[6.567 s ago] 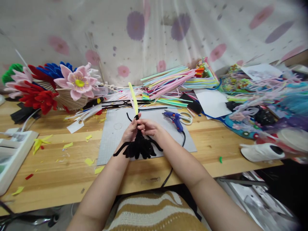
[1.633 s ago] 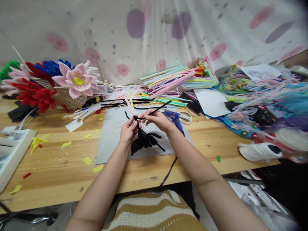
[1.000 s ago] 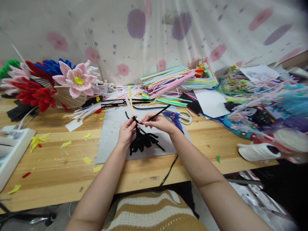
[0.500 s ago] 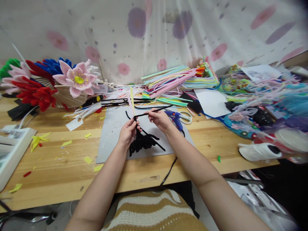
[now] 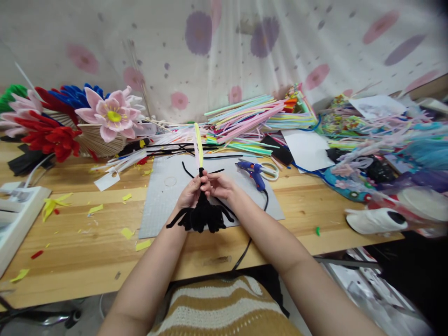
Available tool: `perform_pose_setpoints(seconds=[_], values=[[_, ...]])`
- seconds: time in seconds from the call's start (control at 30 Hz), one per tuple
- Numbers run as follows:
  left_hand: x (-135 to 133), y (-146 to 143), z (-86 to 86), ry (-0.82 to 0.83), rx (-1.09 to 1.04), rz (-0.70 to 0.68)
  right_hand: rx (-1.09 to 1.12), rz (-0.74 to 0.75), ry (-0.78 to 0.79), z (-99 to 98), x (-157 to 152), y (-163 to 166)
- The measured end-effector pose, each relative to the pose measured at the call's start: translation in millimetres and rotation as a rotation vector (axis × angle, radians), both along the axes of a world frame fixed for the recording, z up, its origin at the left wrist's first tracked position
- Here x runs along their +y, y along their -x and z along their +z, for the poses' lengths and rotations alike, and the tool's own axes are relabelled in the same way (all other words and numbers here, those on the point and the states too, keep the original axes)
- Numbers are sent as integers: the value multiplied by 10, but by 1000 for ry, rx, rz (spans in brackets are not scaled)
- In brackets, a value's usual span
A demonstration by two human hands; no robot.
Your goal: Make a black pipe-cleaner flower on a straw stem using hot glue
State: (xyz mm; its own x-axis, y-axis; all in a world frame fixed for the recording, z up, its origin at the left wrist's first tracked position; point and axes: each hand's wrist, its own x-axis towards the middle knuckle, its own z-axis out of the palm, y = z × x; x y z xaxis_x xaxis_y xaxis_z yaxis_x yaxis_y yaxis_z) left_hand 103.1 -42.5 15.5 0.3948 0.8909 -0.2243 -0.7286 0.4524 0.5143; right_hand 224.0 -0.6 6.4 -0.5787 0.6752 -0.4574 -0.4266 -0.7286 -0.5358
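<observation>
A black fuzzy pipe-cleaner flower (image 5: 203, 217) hangs head down over the grey mat, its curled petals toward me. My left hand (image 5: 189, 192) is closed around its narrow neck. Above the fingers, pink and yellow pipe cleaners (image 5: 199, 144) stick up as a stem, with a black wrap at their base. My right hand (image 5: 221, 185) touches the left at that neck, its thumb and fingers closed on a black pipe cleaner (image 5: 217, 171) whose end pokes out to the right. The pinch itself is partly hidden by the fingers.
A grey mat (image 5: 157, 205) lies under the hands. Right of it are a blue glue gun (image 5: 257, 177) with a cord and scissors (image 5: 272, 171). Behind lie bundled pipe cleaners (image 5: 245, 119). Finished flowers (image 5: 112, 114) stand left; a white power strip (image 5: 24, 214) is at the left edge.
My right hand has moved left and down to meet my left hand. The black flower has turned so its head faces me, and the pink-yellow stem now stands more upright.
</observation>
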Motion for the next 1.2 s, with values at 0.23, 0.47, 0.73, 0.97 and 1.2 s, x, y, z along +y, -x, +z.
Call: perform_pose_setpoints(seconds=[0.23, 0.47, 0.73, 0.97, 1.2], values=[[-48, 4, 24, 5, 11, -18, -61, 127, 15, 1, -5, 101], [108, 114, -12, -114, 377, 226, -74, -339, -387, 67, -36, -76], [133, 44, -19, -140, 583, 491, -581, -59, -1128, 410, -210, -87], [127, 52, 5, -111, 591, 493, -719, -11, -1360, 430, -218, -80], [135, 87, -5, -47, 472, 404, -693, 17, -1159, 331, -197, -66]])
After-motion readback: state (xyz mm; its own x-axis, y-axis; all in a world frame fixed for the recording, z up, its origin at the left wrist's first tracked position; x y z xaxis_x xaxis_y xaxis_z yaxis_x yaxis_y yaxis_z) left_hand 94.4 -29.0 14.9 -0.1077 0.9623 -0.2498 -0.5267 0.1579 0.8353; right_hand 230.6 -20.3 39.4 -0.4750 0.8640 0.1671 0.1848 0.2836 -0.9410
